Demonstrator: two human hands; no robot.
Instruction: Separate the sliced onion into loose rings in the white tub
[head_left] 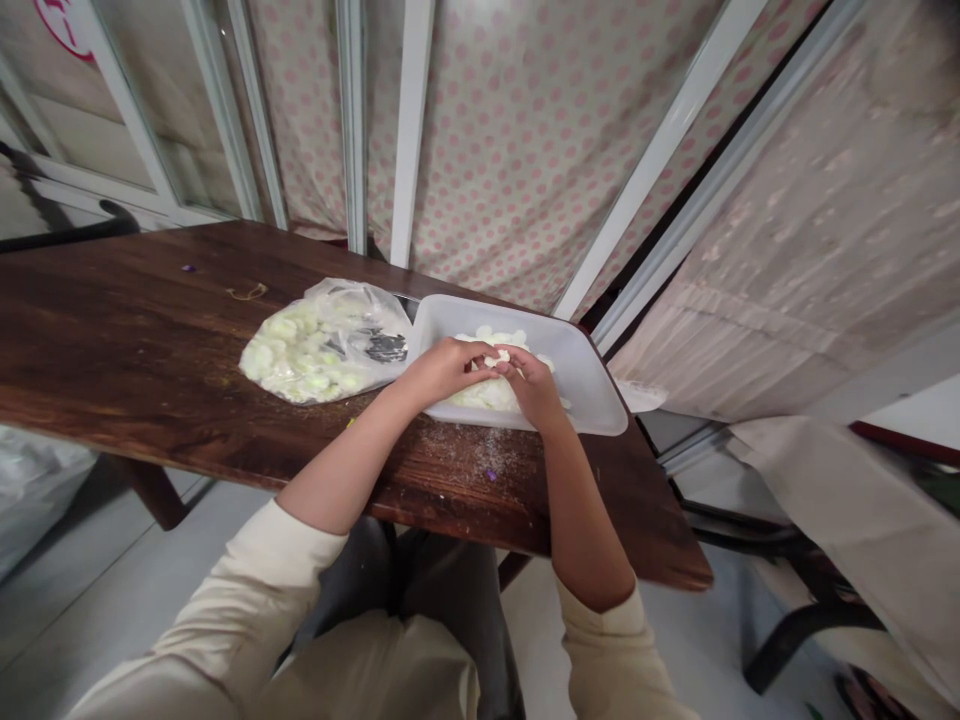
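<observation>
Above a white plastic tray point(592, 395), my left hand point(450, 368) and my right hand point(531, 384) meet fingertip to fingertip. Between them is a small pale cream piece point(496, 358) with an uneven edge, pinched by the fingers of both hands. Its exact kind is too small to make out. Many thin, whitish round pieces point(487, 397) lie in the tray beneath my hands, partly hidden by them. Left of the tray, a clear plastic bag point(367, 300) lies on its side, filled with similar pale green-white pieces point(289, 345).
The dark wooden table point(135, 330) has white crumbs point(480, 450) along its front edge and a small purple scrap point(491, 474). A thin tie point(247, 292) lies behind the bag. Dotted curtains point(525, 150) and white frames stand directly behind the table.
</observation>
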